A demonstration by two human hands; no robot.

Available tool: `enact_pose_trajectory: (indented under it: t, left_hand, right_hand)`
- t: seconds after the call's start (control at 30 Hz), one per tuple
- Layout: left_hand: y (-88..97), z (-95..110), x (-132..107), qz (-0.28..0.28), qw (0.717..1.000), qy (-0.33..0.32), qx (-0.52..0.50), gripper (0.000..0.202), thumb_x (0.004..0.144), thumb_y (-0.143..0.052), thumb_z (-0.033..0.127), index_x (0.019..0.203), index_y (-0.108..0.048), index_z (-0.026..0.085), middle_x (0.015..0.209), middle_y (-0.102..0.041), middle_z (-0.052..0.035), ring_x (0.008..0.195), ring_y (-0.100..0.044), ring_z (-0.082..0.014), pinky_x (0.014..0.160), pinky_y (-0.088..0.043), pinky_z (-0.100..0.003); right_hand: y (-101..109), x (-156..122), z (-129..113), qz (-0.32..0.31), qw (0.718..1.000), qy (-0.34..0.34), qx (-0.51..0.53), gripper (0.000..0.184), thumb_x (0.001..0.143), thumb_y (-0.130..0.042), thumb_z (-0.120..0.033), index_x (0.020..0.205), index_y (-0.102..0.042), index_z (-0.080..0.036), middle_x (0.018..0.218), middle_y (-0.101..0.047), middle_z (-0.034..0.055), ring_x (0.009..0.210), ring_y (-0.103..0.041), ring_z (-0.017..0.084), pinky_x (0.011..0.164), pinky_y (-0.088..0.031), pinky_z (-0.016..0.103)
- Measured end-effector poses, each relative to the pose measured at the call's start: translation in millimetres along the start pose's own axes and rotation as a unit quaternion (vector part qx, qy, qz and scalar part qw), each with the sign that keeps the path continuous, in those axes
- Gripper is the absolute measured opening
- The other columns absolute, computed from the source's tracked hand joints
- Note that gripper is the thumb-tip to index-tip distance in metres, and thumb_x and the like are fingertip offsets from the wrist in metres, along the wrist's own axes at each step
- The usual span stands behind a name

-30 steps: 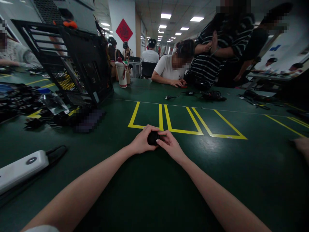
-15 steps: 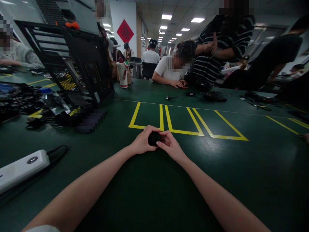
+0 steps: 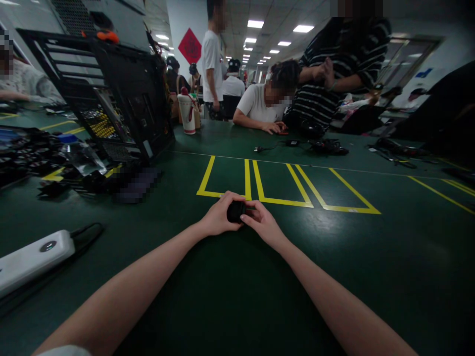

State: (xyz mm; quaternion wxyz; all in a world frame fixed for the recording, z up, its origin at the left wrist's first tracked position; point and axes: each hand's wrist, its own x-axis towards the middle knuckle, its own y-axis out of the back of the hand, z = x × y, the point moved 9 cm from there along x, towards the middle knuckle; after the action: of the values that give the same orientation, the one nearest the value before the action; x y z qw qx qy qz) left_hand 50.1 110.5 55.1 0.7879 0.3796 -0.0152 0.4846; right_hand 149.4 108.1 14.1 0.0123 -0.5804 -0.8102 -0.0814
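Note:
A small black object (image 3: 235, 211), rounded and dark, sits between my two hands; its exact kind does not show. My left hand (image 3: 218, 215) curls around its left side, with thumb below and fingers above. From the right, my right hand (image 3: 262, 220) pinches its edge with the thumb in front, and the other fingers lie partly hidden behind. Both hands are just above or on the dark green table (image 3: 237, 287), near the yellow tape outlines (image 3: 284, 202); whether they touch the table I cannot tell.
A black computer-case-like frame (image 3: 133, 109) leans at the left, beside a plastic bottle (image 3: 79, 153) and dark packets. A white power strip (image 3: 37, 259) lies front left. Farther back are a paper cup (image 3: 187, 116), black cables (image 3: 328, 147) and a seated person (image 3: 256, 106).
My hands and the black object stay nearly in place. In the background, a person in a white shirt has come into view near the pillar, and the dark-clothed person at right has shifted.

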Motion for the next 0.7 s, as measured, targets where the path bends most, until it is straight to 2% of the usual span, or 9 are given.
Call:
enact_pose_trajectory:
  t: [0.1, 0.3, 0.53, 0.7]
  left_hand:
    - [-0.1, 1.2, 0.1, 0.006, 1.0, -0.011, 0.009, 0.057, 0.061, -0.069, 0.013, 0.11, -0.043, 0.024, 0.109, -0.047, -0.0041, 0.102, -0.049, -0.0226, 0.086, -0.043, -0.04]
    - [-0.5, 3.8, 0.0, -0.015, 1.0, -0.007, 0.013, 0.055, 0.065, -0.068, 0.015, 0.112, -0.041, 0.024, 0.111, -0.046, -0.0044, 0.104, -0.048, -0.0224, 0.088, -0.043, -0.04]
    - [-0.1, 1.2, -0.6, -0.007, 1.0, -0.004, 0.002, 0.054, 0.064, -0.068, 0.015, 0.11, -0.042, 0.025, 0.11, -0.046, -0.0037, 0.103, -0.049, -0.0226, 0.086, -0.044, -0.04]
    - [-0.1, -0.7, -1.3, -0.001, 1.0, -0.009, 0.001, 0.055, 0.064, -0.068, 0.015, 0.111, -0.042, 0.026, 0.11, -0.046, -0.0035, 0.103, -0.048, -0.0224, 0.086, -0.044, -0.04]
  right_hand:
    - [-1.5, -0.2, -1.4, -0.003, 1.0, 0.019, 0.025, 0.029, 0.075, -0.062, -0.024, 0.1, -0.048, -0.026, 0.107, -0.055, 0.0017, 0.105, -0.055, 0.019, 0.088, -0.048, 0.039]
    - [3.2, 1.6, -1.1, 0.024, 0.999, 0.04, 0.007, 0.018, 0.076, -0.06, -0.023, 0.092, -0.052, -0.025, 0.099, -0.054, 0.0, 0.099, -0.057, 0.017, 0.086, -0.049, 0.035]
    - [5.0, 1.6, -0.7, 0.023, 0.999, 0.005, -0.022, 0.029, 0.077, -0.059, -0.023, 0.104, -0.05, -0.025, 0.11, -0.054, 0.0022, 0.107, -0.053, 0.019, 0.093, -0.044, 0.041]
    - [0.3, 0.5, 0.8, -0.007, 1.0, -0.007, 0.017, 0.03, 0.074, -0.062, -0.022, 0.101, -0.049, -0.024, 0.109, -0.055, 0.0019, 0.106, -0.055, 0.02, 0.09, -0.046, 0.041]
